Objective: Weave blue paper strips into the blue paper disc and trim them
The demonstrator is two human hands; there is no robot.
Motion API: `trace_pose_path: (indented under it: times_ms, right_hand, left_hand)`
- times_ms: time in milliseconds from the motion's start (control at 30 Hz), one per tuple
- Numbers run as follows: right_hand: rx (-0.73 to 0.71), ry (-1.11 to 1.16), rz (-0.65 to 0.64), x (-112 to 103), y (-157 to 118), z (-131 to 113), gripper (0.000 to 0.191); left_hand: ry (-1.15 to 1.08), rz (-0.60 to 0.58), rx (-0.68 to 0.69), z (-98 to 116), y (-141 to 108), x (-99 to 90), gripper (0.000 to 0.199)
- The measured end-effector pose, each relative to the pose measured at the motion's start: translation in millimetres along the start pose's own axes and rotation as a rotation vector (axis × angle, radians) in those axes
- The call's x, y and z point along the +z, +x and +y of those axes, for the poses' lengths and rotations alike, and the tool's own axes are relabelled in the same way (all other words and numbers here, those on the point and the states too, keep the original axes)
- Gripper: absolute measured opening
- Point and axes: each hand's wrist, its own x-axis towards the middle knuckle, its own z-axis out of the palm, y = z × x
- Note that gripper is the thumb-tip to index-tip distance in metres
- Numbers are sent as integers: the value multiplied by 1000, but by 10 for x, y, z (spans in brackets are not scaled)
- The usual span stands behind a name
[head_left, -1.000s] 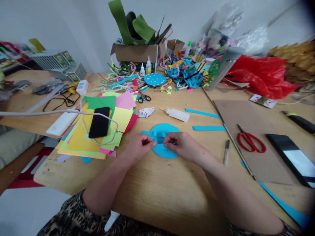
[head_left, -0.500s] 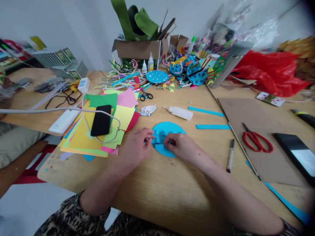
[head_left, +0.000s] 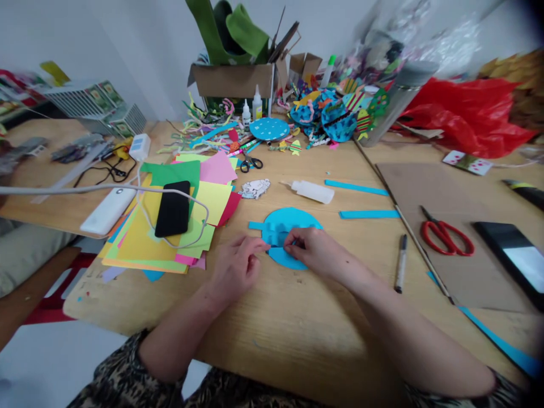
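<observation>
A round piece of blue paper [head_left: 293,216] lies on the table in front of me, with curled blue strips across it. One strip end [head_left: 255,225] sticks out past its left edge. My right hand [head_left: 317,252] pinches a lower blue paper strip [head_left: 277,255] over the circle; the fingertips partly hide it. On the left, my left hand [head_left: 238,265] has its index finger stretched to that strip's left end, thumb apart and other fingers curled. A white glue bottle [head_left: 313,191] lies behind the circle, beside two loose blue strips [head_left: 357,187].
Coloured paper sheets [head_left: 140,241] with a black phone [head_left: 173,208] and white cable lie left. Red-handled scissors [head_left: 447,238] rest on cardboard [head_left: 416,187] at right, near a marker [head_left: 400,263]. Behind stand small bottles [head_left: 257,105], paper crafts and a box [head_left: 238,81]. Another person's leg shows far left.
My left hand has let go of the upper strip's left end, which now shows, and moved down and left to the lower strip. My right hand keeps its pinch in nearly the same place.
</observation>
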Motion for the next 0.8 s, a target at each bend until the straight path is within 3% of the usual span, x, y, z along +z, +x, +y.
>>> trace_pose_path:
  times_ms: [233,800]
  right_hand:
    - [24,24,16,46,3,-31,12]
    - [-33,-93,58,101,-8,44,10]
  left_hand:
    - [-13,-19,1,-35,-12,32,38]
    - [-20,-219,-14,23,-34,83,33]
